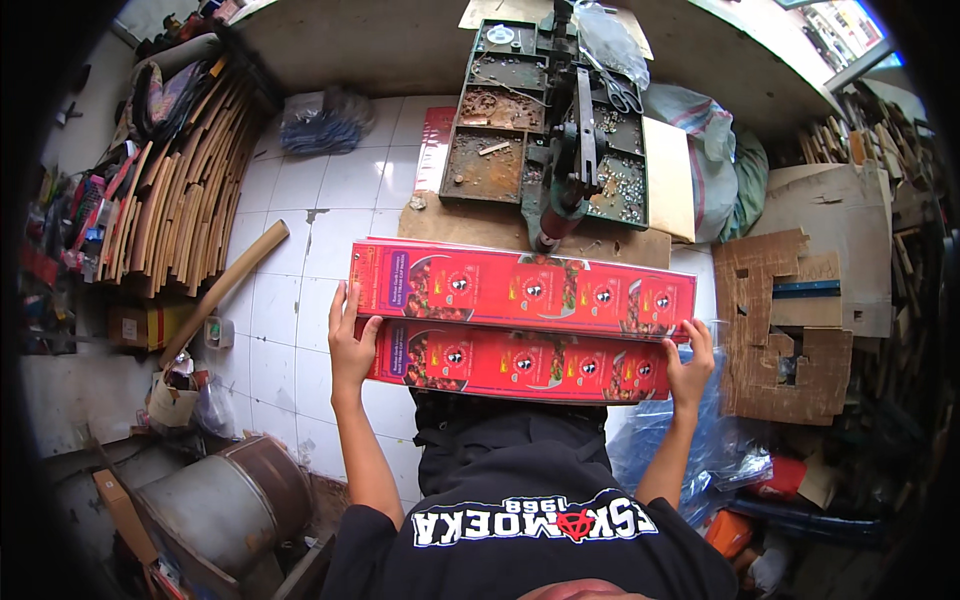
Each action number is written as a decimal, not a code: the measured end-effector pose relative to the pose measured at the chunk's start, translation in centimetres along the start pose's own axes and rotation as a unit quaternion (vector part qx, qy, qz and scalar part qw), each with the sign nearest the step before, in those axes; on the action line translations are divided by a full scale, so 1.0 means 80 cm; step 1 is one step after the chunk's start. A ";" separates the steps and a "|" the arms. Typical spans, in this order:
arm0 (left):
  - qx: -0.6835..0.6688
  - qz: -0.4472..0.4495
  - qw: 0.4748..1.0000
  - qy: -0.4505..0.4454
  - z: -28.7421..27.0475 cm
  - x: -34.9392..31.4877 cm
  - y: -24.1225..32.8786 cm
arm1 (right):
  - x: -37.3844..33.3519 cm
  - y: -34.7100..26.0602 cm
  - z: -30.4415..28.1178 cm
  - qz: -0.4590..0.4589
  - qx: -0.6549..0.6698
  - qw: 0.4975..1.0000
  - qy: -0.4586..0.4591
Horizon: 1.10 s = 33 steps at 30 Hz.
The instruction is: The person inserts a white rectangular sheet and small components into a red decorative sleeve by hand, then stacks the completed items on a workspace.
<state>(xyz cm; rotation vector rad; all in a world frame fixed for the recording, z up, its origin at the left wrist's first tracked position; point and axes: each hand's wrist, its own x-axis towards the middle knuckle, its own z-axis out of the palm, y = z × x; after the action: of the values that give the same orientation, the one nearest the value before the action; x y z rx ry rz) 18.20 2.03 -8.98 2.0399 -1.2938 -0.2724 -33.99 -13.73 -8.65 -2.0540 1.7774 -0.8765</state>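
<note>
Two long red printed panels with food pictures lie one in front of the other before me. The farther panel [600,290] spans between my hands, its far edge close under the tip of a hand press [583,140]. My left hand [352,345] is closed on its left end, thumb on the front edge. At the right end, my right hand [690,368] grips the near corner between thumb and fingers. The nearer panel [520,375] lies over my lap, partly tucked under the farther one. Whether each is one sheet or several, I cannot tell.
Around the press sits a dark compartment tray [487,165] with small metal pieces. Scissors [622,95] lie at its far right. Cardboard pieces [180,180] are stacked at left, near a cardboard tube [235,280]. Cut cardboard [750,350] and blue plastic film [680,430] are at right.
</note>
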 end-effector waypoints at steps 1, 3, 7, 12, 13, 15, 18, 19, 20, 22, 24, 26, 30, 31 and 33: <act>-0.008 -0.014 1.000 -0.006 -0.002 0.000 0.006 | 0.001 -0.001 -0.002 -0.005 -0.009 1.000 -0.001; 0.106 0.011 0.993 0.045 -0.010 0.000 0.023 | 0.004 -0.008 -0.005 -0.016 -0.027 1.000 -0.005; 0.071 0.026 0.982 0.171 0.003 0.018 0.074 | 0.010 -0.035 -0.003 -0.026 -0.035 0.999 0.023; 0.049 0.099 0.991 0.077 0.054 0.059 0.152 | 0.027 -0.093 0.033 -0.068 0.065 0.996 -0.001; 0.083 0.103 0.990 0.045 0.073 0.069 0.164 | 0.027 -0.105 0.041 -0.095 0.069 0.993 -0.014; 0.133 0.102 0.986 0.007 0.106 0.082 0.171 | 0.026 -0.128 0.056 -0.150 0.078 0.985 -0.038; 0.181 0.073 0.981 -0.004 0.136 0.080 0.157 | 0.017 -0.160 0.067 -0.197 0.087 0.972 -0.093; 0.192 0.070 0.979 -0.004 0.141 0.080 0.155 | 0.013 -0.164 0.068 -0.204 0.093 0.969 -0.105; 0.204 0.067 0.977 -0.004 0.145 0.080 0.153 | 0.009 -0.163 0.067 -0.197 0.096 0.970 -0.104; 0.201 0.076 0.977 0.001 0.146 0.081 0.153 | 0.002 -0.159 0.068 -0.181 0.102 0.972 -0.106; 0.201 0.076 0.977 -0.001 0.145 0.082 0.154 | 0.005 -0.153 0.066 -0.172 0.106 0.976 -0.076; 0.204 0.067 0.977 -0.011 0.145 0.082 0.158 | 0.013 -0.146 0.066 -0.163 0.118 0.979 -0.046; 0.215 0.062 0.975 -0.013 0.146 0.080 0.152 | 0.063 -0.150 0.074 -0.111 0.114 0.986 0.052; 0.215 0.063 0.975 -0.010 0.146 0.081 0.152 | 0.081 -0.148 0.078 -0.088 0.126 0.986 0.058; 0.214 0.066 0.975 -0.007 0.147 0.082 0.153 | 0.119 -0.142 0.096 -0.043 0.150 0.985 0.069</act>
<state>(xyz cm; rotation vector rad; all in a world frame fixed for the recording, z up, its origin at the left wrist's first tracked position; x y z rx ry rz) 6.62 -11.99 -8.46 2.2903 -1.5956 0.0625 -19.79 -22.00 -5.58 -1.9258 1.5188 -1.2554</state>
